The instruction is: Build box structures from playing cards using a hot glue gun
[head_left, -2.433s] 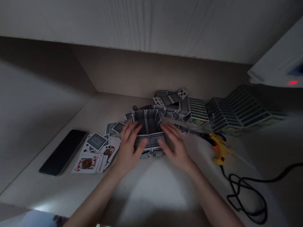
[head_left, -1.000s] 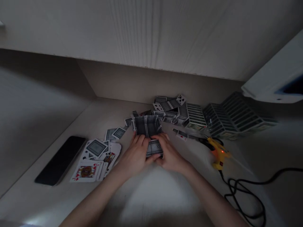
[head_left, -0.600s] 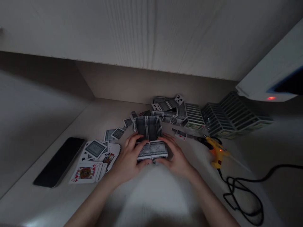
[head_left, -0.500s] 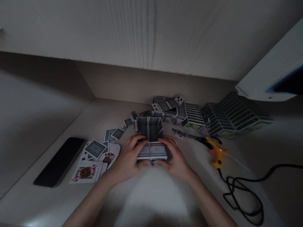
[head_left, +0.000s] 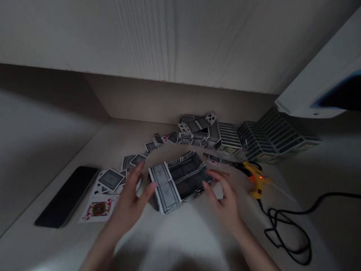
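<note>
A small box built from playing cards [head_left: 166,188] sits turned at an angle on the desk, its patterned card backs outward. Its dark hollow side faces up and right; a flat panel of two cards covers the left end. My left hand [head_left: 129,199] is at the box's left side, thumb and fingers spread, with the thumb tip at the panel's edge. At the right corner, my right hand [head_left: 225,195] has its thumb and index finger on the box's wall. Whether the left thumb touches is unclear.
A phone [head_left: 66,195] and loose playing cards [head_left: 97,209] lie on the left. Behind stand a heap of cards [head_left: 194,130] and slotted card structures [head_left: 278,135]. A yellow glue gun [head_left: 256,180] with a lit light and black cable [head_left: 293,222] is on the right.
The card box has turned from facing straight away to an angle, with its hollow side now toward the right. My hands have moved apart, and the left has let go.
</note>
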Tool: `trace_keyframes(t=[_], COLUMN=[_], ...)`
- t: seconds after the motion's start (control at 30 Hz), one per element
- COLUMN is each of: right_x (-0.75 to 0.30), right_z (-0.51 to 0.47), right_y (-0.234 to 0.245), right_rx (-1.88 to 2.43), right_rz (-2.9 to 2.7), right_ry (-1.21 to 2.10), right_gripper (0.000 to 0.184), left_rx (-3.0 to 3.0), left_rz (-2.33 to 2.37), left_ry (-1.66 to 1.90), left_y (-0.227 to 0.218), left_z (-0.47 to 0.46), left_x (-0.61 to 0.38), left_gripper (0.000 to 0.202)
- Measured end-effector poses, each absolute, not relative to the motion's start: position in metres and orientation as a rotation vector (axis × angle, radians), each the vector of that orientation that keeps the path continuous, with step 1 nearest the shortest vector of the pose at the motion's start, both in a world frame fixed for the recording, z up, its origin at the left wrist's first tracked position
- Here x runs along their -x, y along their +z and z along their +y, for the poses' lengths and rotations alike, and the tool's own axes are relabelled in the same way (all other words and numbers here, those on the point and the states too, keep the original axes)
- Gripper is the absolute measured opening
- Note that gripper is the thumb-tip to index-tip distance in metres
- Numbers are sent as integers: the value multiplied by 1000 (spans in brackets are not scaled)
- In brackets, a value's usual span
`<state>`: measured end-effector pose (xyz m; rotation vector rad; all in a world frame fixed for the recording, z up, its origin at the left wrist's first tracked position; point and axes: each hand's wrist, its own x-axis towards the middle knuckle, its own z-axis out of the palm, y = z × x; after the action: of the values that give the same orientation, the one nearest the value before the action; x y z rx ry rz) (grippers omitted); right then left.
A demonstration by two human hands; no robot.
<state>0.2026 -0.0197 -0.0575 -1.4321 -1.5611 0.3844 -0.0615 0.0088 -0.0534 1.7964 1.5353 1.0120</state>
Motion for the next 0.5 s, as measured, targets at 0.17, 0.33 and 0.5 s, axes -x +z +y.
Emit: trace_keyframes(t=[0.17, 0.33, 0.5], right_x=[-215, -210, -214], right_z=[11, 10, 2], right_y=[-75, -84, -85], right_rx=[1469, 1431, 1348], right_rz=[-1336, -1091, -1065], right_ry=[605, 1085, 1170], right_gripper=[54, 56, 51], left_rx=[-1653, -1588, -1642], left_rz=[1562, 1453, 1434], left_ry=[939, 990, 1090], left_y=[-74, -78, -72], left_z=[-15, 5, 42], left_x=[22, 27, 41], left_gripper=[87, 81, 59])
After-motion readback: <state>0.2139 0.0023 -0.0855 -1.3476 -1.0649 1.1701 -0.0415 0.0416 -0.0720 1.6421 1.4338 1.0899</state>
